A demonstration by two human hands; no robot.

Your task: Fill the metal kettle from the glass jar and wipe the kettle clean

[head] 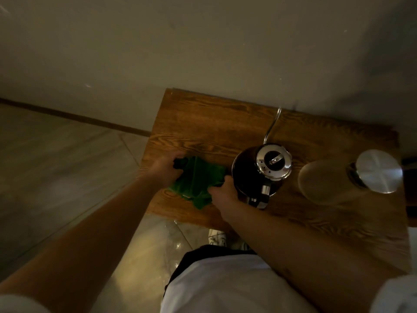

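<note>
Head view: I see my left hand [163, 169] and right hand [222, 192] both pinching a green cloth [197, 180] near the table's [203, 123] left edge, kettle [259, 170] just beside it, lidded jar [327, 181] toward the right edge

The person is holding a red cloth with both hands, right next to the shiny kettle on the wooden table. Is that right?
Not quite. The cloth is green, not red, as the head view shows. The rest holds: the left hand and the right hand both grip it, right beside the kettle on the wooden table.
</note>
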